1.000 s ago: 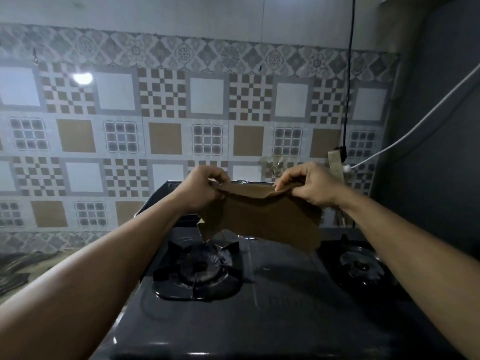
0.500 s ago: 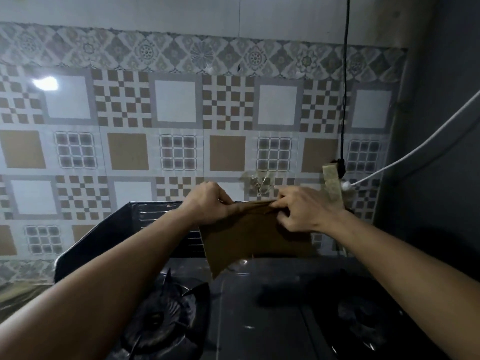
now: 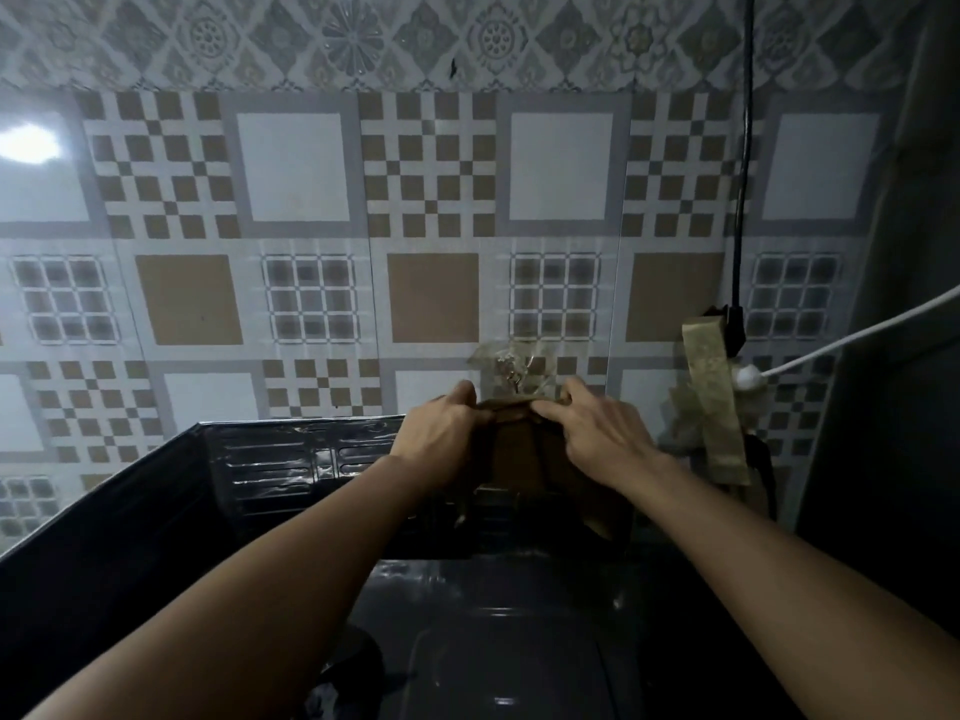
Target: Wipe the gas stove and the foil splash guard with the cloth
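A brown cloth hangs between my hands, in front of the top edge of the dark foil splash guard. My left hand grips the cloth's upper left edge. My right hand pinches its upper right edge with the fingers stretched forward. The two hands sit close together. The dark gas stove lies below my forearms; part of one burner shows at the bottom left. The guard's right part is hidden behind the cloth and my hands.
A patterned tile wall stands right behind the guard. A metal hook is fixed to the wall just above my hands. A black cable, a taped socket and a white cable are at the right, beside a dark side wall.
Both hands have moved forward to the guard's top edge and come closer together, bunching the cloth narrower. The view has shifted closer to the wall, so the burners are mostly out of sight.
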A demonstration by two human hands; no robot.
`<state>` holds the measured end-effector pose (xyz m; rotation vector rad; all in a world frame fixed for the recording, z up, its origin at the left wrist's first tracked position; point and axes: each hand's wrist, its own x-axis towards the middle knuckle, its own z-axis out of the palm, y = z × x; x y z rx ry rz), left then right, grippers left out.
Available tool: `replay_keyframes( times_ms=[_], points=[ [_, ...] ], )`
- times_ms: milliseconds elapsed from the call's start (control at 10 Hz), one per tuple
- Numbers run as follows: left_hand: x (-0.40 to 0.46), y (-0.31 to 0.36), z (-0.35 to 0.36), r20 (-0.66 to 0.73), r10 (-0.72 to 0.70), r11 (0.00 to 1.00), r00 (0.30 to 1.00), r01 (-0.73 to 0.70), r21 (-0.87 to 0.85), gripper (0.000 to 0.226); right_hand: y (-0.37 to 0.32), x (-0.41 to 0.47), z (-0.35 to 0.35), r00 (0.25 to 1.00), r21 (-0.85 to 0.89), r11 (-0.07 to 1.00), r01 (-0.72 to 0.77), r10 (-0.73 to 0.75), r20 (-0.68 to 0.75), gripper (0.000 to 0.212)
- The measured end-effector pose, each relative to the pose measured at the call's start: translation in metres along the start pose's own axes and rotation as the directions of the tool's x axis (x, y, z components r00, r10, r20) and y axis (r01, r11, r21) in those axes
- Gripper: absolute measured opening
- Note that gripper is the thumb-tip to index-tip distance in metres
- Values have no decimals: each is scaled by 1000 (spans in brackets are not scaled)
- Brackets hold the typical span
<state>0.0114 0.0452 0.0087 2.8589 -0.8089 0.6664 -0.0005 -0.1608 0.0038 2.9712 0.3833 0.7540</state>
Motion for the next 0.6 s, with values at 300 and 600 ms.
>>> replay_keyframes(
  times_ms=[300, 600],
  points=[
    [39, 14, 30, 70, -173, 984, 982, 169, 60, 31, 0, 26, 34, 988, 137, 978, -155, 154, 20, 48],
    [20, 11, 38, 335, -188, 976, 923, 214, -44, 46, -3, 0, 43, 978, 363, 914, -180, 127, 164, 39]
  ],
)
